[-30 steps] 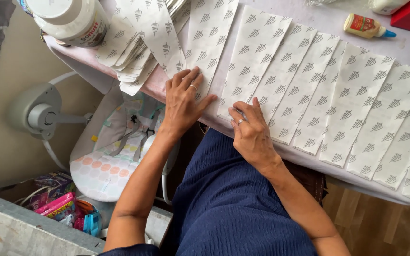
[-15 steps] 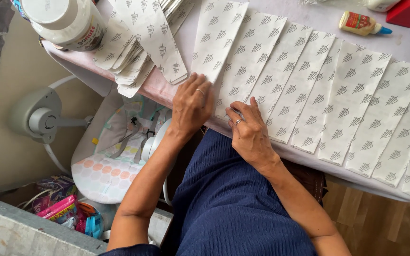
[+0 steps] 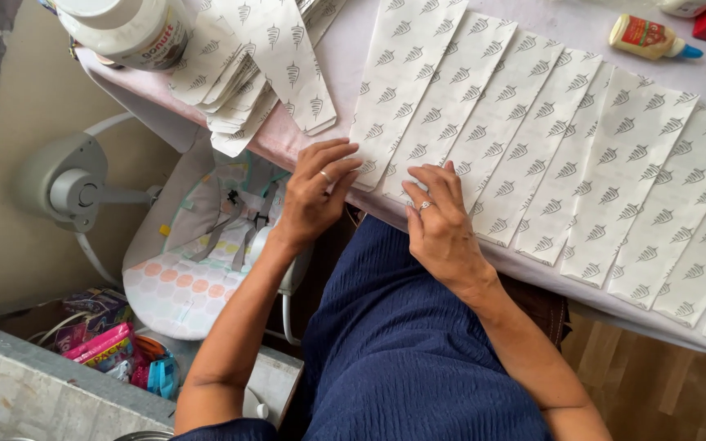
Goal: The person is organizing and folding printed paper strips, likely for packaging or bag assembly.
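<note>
You are pressing both flat, open hands, left hand and right hand, on the near ends of the paper strips, whose long axes are running toward one o'clock.

Your left hand rests with its fingertips on the near end of the leftmost paper strip, and your right hand lies flat on the next strip beside it. More patterned strips overlap in a row across the counter. A loose stack of strips sits left, beside a white jar; a glue bottle lies at the far right.
</note>
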